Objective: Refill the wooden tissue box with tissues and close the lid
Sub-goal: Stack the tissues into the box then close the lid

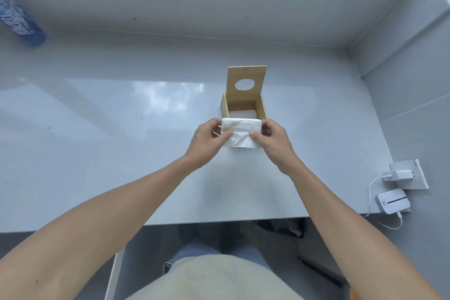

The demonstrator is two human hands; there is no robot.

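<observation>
Countertop (121, 153) in pale grey filled most of what you saw, glossy enough to throw back a patch of sky, with grey walls rising behind it and to your right. Far off at its left rear a blue bottle (23, 23) with white lettering leaned into view, well apart from your work. At the right edge a white charger (403, 174) sat plugged into a raised socket plate (417, 178), and just in front of it lay a small white device (393, 200) on a trailing white cable. Nothing stood between you and the box.

The wooden tissue box (264, 109) stood right of centre on the counter, light bamboo in colour, its lid (246, 75) swung up and standing nearly upright at the back, with a round hole cut through it. Inside, something white showed at the bottom (whether tissue or bare base, you could not tell from here).

You held the stack of tissues (239, 133) just in front of the box, its far edge over the box's near wall, so the near rim was hidden behind it. The stack was white, folded and a little creased.

Your left hand (208, 139) pinched the stack's left end, thumb on top and fingers curled beneath. Your right hand (275, 139) pinched the right end the same way.
</observation>
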